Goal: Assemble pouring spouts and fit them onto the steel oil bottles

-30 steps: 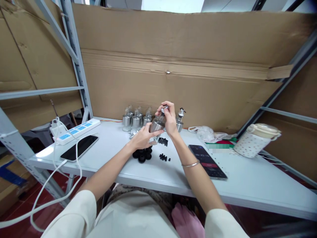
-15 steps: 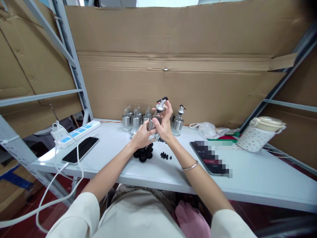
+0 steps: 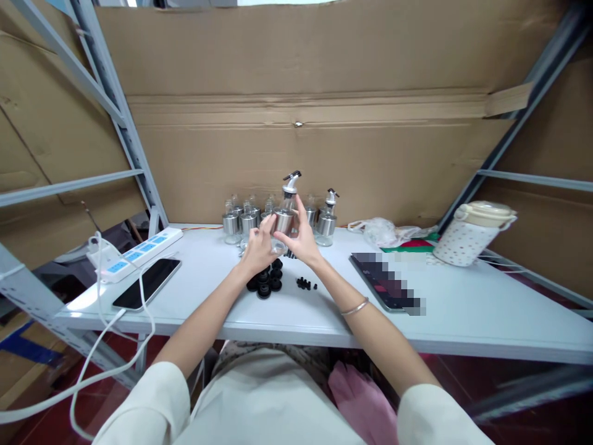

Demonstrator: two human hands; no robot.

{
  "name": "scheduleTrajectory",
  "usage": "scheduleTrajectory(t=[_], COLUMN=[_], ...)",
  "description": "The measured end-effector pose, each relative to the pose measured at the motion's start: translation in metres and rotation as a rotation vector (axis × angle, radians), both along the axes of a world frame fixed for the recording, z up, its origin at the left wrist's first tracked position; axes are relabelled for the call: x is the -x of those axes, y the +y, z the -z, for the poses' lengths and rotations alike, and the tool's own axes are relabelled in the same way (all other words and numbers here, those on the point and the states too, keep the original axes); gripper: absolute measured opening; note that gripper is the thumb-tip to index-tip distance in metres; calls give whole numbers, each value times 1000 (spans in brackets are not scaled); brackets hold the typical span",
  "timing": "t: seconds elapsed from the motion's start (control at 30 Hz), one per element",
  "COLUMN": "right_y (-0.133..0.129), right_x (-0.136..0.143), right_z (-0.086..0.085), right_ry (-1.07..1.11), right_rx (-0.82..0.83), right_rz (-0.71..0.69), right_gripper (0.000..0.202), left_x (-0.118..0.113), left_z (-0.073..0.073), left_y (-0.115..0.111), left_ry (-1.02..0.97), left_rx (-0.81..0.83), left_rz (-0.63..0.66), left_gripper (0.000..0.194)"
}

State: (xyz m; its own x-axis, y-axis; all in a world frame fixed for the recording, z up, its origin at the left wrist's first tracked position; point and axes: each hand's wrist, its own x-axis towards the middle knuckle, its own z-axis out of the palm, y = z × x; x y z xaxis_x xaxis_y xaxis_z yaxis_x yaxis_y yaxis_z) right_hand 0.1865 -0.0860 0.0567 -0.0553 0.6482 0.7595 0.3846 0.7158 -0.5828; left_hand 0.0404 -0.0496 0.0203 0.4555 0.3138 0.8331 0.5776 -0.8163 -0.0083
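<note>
Between my two hands is a glass oil bottle [image 3: 283, 221] with a steel sleeve and a pour spout with a black lever on top. It stands nearly upright just above the table. My left hand [image 3: 260, 248] grips its lower left side. My right hand [image 3: 303, 238] has its thumb on the front and its fingers along the right side. Behind on the left are several similar bottles [image 3: 231, 224] without spouts. To the right stands another bottle [image 3: 327, 225] fitted with a spout. Black round caps [image 3: 264, 285] and small black pieces [image 3: 304, 283] lie in front of my hands.
A power strip [image 3: 139, 252] and a phone [image 3: 148, 284] with white cables lie on the left of the white table [image 3: 287, 321]. On the right are a second phone [image 3: 377, 281], a plastic bag [image 3: 384, 233] and a dotted white container [image 3: 470, 238]. Cardboard [image 3: 324, 161] walls the back.
The bottle has come more upright. My right hand's fingers have moved down from the spout and neck to the bottle's side. The whole view has shifted slightly.
</note>
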Motion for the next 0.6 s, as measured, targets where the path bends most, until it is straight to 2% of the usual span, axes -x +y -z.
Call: scheduleTrajectory(t=[0.13,0.3,0.4,0.6], right_y=[14,38,48,55], right_x=[-18,-64,-77,-80], right_z=[1,17,30,49], right_ry=[155,67,11,-51], right_rx=[-65,-51,-17,94], right_rz=[176,399,416,361], right_gripper=[93,83,72,64], left_x=[1,2,1,5], left_z=[-8,-11,-11,-15], left_y=[-4,-7,-8,-7], left_ry=[-84,-89,-56,-74], left_rx=[73,108,132,195], left_rz=[29,24,36,-23], left_gripper=[86,79,76,63])
